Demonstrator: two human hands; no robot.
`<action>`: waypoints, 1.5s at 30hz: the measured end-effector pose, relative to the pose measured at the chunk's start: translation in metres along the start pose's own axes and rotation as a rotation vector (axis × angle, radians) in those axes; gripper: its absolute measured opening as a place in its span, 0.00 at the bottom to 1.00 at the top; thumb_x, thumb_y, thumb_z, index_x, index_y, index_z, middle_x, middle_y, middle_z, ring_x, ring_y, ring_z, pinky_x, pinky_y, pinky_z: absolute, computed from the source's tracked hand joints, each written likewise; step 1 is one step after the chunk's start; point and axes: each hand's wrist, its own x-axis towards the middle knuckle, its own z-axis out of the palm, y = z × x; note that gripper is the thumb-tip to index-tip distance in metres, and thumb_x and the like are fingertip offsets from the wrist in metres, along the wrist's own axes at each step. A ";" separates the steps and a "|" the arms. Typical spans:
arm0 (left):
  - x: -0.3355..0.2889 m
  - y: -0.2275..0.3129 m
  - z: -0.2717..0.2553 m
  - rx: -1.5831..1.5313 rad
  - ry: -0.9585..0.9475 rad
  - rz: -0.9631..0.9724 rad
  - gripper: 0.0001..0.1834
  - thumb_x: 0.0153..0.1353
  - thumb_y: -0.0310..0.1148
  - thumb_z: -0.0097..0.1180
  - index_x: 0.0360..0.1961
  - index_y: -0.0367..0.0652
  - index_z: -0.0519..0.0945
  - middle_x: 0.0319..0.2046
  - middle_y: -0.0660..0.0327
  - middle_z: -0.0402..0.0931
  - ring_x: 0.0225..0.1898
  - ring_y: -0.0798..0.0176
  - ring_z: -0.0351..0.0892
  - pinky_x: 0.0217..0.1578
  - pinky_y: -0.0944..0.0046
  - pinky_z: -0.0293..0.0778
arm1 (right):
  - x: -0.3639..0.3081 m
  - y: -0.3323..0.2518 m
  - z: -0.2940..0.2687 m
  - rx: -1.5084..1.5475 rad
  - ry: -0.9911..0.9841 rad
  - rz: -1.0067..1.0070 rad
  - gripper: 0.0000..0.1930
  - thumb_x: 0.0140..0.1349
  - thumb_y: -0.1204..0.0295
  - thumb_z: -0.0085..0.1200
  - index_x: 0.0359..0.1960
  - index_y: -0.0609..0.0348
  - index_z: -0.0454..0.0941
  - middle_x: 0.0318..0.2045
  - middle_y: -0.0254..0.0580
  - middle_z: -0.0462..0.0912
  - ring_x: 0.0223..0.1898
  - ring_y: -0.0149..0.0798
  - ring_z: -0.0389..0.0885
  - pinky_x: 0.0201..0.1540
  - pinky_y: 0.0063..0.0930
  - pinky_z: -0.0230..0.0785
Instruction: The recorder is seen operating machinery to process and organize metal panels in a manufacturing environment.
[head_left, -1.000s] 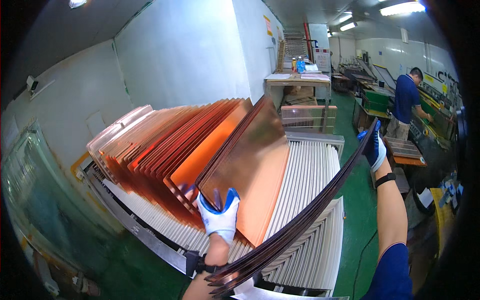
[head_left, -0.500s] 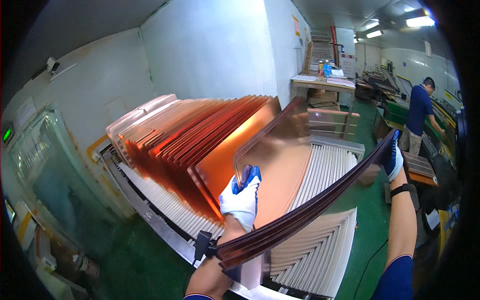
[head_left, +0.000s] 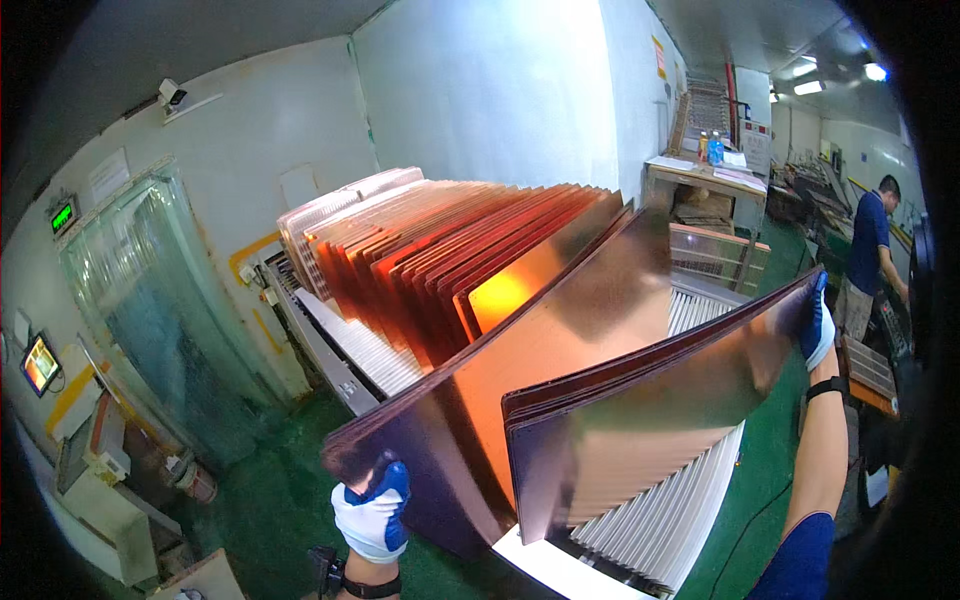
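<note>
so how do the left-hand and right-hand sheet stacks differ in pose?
Hold: the left-hand stack is held at its left end by the left hand; the right-hand stack is held at its right end by the right hand.
Overlap: the right-hand stack is in front, hiding part of the left-hand stack.
Shared: both are several thin, shiny, brownish sheets, rising to the right in view.

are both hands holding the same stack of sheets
No, the left hand grips one stack at its left end, while the right hand holds a separate stack at its right end.
</note>
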 end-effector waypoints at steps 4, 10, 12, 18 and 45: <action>0.018 -0.038 -0.006 -0.389 0.045 0.028 0.07 0.62 0.26 0.59 0.39 0.35 0.84 0.26 0.69 0.78 0.25 0.75 0.72 0.26 0.72 0.67 | -0.013 -0.009 0.003 -0.010 -0.020 0.037 0.29 0.66 0.40 0.48 0.46 0.56 0.81 0.38 0.33 0.83 0.38 0.30 0.79 0.49 0.29 0.73; 0.034 -0.065 -0.004 -0.940 -0.293 -0.386 0.08 0.60 0.31 0.61 0.37 0.39 0.80 0.27 0.63 0.77 0.27 0.68 0.78 0.25 0.68 0.71 | -0.023 -0.012 0.016 -0.105 -0.092 0.061 0.31 0.67 0.40 0.46 0.49 0.58 0.79 0.41 0.35 0.83 0.42 0.33 0.80 0.53 0.31 0.72; 0.004 -0.027 0.031 -0.460 -0.319 -0.063 0.18 0.53 0.33 0.68 0.43 0.38 0.79 0.33 0.62 0.79 0.32 0.68 0.78 0.30 0.66 0.76 | -0.019 -0.008 -0.004 -0.154 -0.077 0.002 0.32 0.68 0.40 0.45 0.49 0.59 0.79 0.40 0.37 0.83 0.42 0.35 0.80 0.52 0.31 0.72; -0.006 -0.042 0.088 -0.853 -0.679 -0.157 0.31 0.62 0.44 0.64 0.58 0.33 0.74 0.49 0.55 0.80 0.49 0.61 0.78 0.52 0.61 0.73 | 0.024 0.000 -0.056 -0.312 -0.058 -0.055 0.28 0.71 0.43 0.43 0.45 0.59 0.81 0.36 0.31 0.82 0.36 0.28 0.76 0.46 0.27 0.72; 0.139 -0.076 0.201 0.072 -0.107 0.078 0.27 0.51 0.44 0.70 0.46 0.35 0.80 0.45 0.45 0.74 0.40 0.48 0.78 0.40 0.52 0.74 | 0.007 0.003 -0.057 0.020 -0.116 0.027 0.32 0.67 0.41 0.47 0.58 0.55 0.75 0.49 0.38 0.82 0.49 0.37 0.79 0.59 0.36 0.68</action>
